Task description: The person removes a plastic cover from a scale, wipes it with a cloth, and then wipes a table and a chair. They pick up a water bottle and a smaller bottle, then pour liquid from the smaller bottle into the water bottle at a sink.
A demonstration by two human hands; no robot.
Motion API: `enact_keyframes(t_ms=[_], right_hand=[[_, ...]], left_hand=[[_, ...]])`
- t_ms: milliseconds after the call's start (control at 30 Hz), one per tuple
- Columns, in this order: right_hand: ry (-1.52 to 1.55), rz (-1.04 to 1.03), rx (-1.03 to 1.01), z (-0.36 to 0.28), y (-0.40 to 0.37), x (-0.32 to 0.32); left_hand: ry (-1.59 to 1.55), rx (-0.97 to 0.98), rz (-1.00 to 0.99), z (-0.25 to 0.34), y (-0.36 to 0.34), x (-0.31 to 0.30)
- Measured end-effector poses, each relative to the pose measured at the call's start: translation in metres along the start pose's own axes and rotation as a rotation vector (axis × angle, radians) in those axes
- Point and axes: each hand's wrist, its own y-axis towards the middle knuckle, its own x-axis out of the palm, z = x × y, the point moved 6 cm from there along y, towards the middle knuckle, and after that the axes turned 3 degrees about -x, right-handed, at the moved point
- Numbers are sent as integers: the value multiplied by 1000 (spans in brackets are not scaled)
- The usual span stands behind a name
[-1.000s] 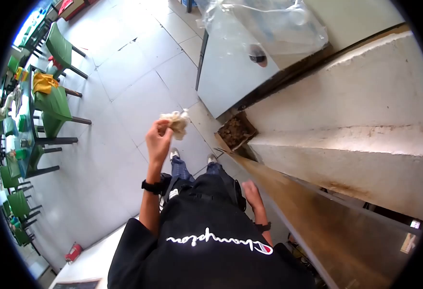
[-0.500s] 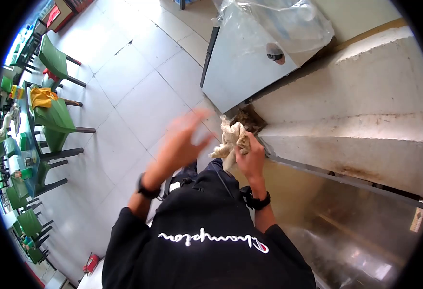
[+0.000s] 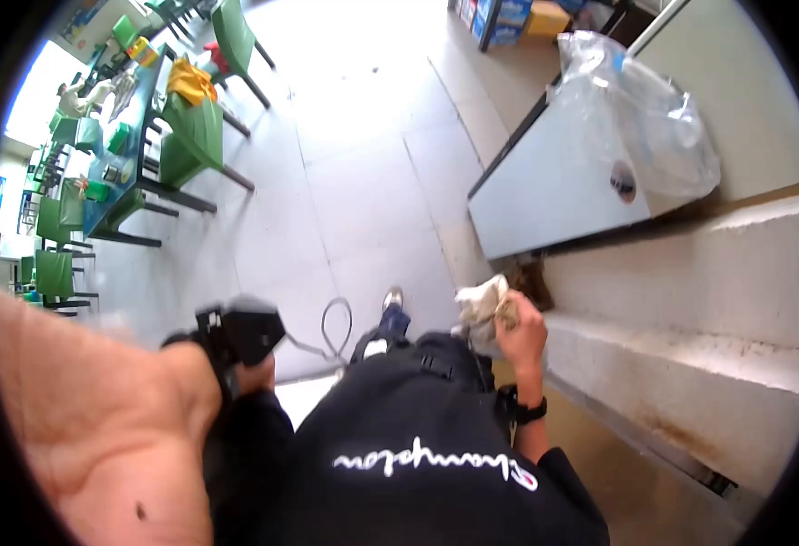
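A dirty, off-white rag point(image 3: 483, 298) is bunched in my right hand point(image 3: 522, 335), whose fingers are closed around it. Its crumpled end hangs toward my legs, beside the low ledge. A black band circles my right wrist. My left hand point(image 3: 113, 428) is raised very close to the camera and fills the lower left. Its palm shows large, but the fingers run out of view, so their pose is hidden. Behind it, a black strapped device point(image 3: 245, 335) sits on my left wrist, with a thin cable looping from it.
At right stands a grey metal cabinet point(image 3: 545, 191) with a clear plastic bag point(image 3: 645, 127) on top. A stained white ledge point(image 3: 663, 282) runs along my right side. Green chairs point(image 3: 195, 136) and a long table point(image 3: 126, 187) line the left. Boxes point(image 3: 509, 18) sit at the back.
My left hand has swung from in front of me up toward the camera at the left. My right hand keeps the rag. The view has shifted, with one shoe now showing ahead.
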Motion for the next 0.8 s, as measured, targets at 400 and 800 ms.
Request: enact_keyframes(t_ms=[400,800], right_hand=[[0,-62,-199,-8,12,0],[-36,-20,-209,17,-2,-15]], left_hand=[[-89,-30,81,41,-12,-1],[-141,-20,122,52,-17,6]])
